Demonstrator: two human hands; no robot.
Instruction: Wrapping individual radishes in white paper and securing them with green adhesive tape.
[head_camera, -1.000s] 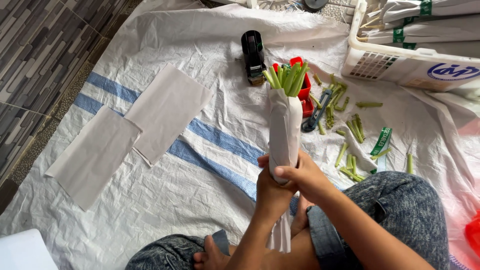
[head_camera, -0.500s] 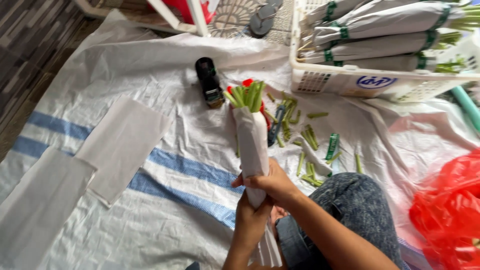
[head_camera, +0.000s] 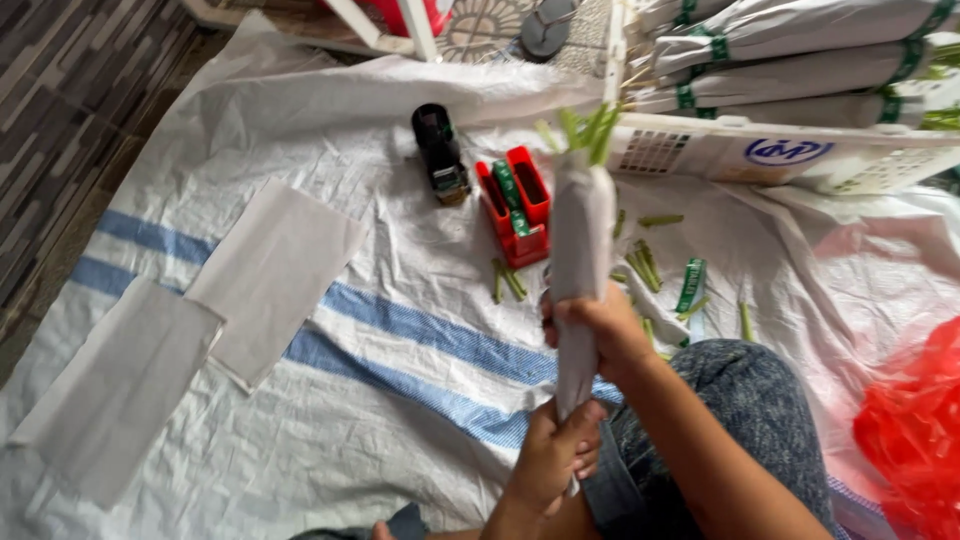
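The person sits on a white woven sheet (head_camera: 300, 430) with blue stripes spread over the floor, holding a paper-wrapped bundle (head_camera: 580, 260) of green stalks upright in front of the knees. The right hand (head_camera: 598, 330) is clamped around the middle of the wrap, fingers curled tight on the paper, while the left hand (head_camera: 553, 455) is closed around the lower end, where the paper narrows to a tail. The green tips stick out of the top of the bundle, which reaches up toward the edge of the white crate (head_camera: 790, 155). That crate already holds several finished wraps (head_camera: 800, 75), each bound with a green band. On the sheet just beyond the bundle lie a red tape dispenser (head_camera: 515, 205) and a black one (head_camera: 440, 155), and green trimmings (head_camera: 640, 265) are scattered near the knee in blue denim. Two flat sheets of white paper (head_camera: 275, 275) lie well apart to the left, and a red plastic bag (head_camera: 910, 430) sits at the right edge. Judging from the grip, the rolling looks finished and the wrap is being held shut; it seems to want a band of tape next, which would call for one hand to keep the paper tight while the other frees itself to reach a dispenser.
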